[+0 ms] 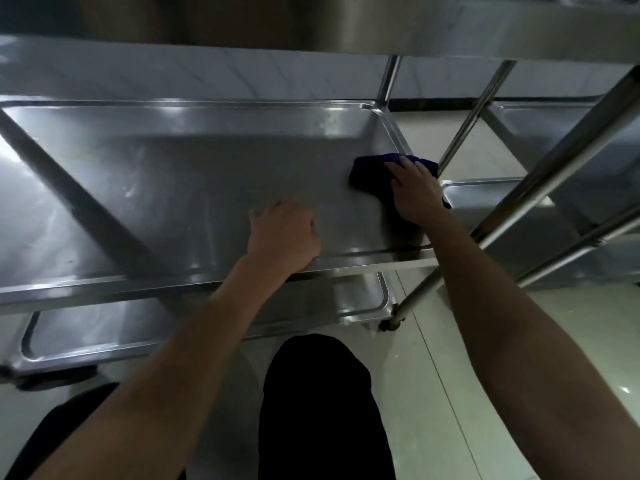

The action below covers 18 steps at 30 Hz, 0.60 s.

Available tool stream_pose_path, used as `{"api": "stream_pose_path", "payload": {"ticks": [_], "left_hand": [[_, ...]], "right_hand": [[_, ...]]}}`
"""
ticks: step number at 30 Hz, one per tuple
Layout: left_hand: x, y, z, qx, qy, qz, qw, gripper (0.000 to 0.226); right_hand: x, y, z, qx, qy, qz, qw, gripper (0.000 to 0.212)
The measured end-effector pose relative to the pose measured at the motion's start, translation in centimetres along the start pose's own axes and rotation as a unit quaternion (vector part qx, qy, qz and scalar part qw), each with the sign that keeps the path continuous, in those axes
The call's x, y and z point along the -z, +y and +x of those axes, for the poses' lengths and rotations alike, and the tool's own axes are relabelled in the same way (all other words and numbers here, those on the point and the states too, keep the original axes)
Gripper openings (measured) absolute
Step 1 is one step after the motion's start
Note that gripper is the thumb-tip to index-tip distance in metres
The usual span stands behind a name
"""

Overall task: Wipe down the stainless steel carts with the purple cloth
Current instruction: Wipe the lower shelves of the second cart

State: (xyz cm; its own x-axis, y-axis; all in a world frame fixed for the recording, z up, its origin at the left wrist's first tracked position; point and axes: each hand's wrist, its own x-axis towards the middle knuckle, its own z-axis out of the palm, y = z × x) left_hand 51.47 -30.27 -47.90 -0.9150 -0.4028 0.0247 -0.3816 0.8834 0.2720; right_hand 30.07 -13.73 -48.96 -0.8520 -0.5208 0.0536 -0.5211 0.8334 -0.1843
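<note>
A stainless steel cart's middle shelf (180, 174) fills the centre of the head view, seen from under its top shelf (311, 26). My right hand (417, 194) presses the purple cloth (372, 171) flat on the shelf near its right rim. My left hand (284, 233) grips the shelf's near rim, fingers curled over the edge. A lower shelf (114, 334) shows beneath.
A second steel cart (512, 202) stands close on the right, its upright tubes (568, 140) crossing the view beside my right forearm. A caster (391, 322) sits on the pale tiled floor (485, 358). My dark trouser leg (318, 403) is below.
</note>
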Motion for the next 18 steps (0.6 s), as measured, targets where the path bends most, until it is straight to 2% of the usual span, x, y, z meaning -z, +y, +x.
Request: {"api": "stream_pose_path", "payload": {"ticks": [8, 13, 15, 18], "left_hand": [[-0.6, -0.5, -0.4, -0.02, 0.008, 0.01, 1.0, 0.038], [0.3, -3.5, -1.3, -0.056, 0.027, -0.052, 0.997, 0.036], [0.9, -6.2, -2.0, -0.037, 0.054, -0.061, 0.996, 0.033], [1.8, -11.1, -3.2, 0.016, 0.085, -0.005, 0.996, 0.033]], "right_hand": [[-0.4, -1.6, 0.7, 0.002, -0.001, 0.0, 1.0, 0.047], [-1.4, -6.4, 1.8, 0.036, -0.039, 0.02, 0.998, 0.049], [-2.1, -9.0, 2.3, 0.049, -0.055, 0.031, 0.997, 0.05], [-3.2, -12.9, 3.0, 0.074, -0.068, 0.029, 0.995, 0.051]]}}
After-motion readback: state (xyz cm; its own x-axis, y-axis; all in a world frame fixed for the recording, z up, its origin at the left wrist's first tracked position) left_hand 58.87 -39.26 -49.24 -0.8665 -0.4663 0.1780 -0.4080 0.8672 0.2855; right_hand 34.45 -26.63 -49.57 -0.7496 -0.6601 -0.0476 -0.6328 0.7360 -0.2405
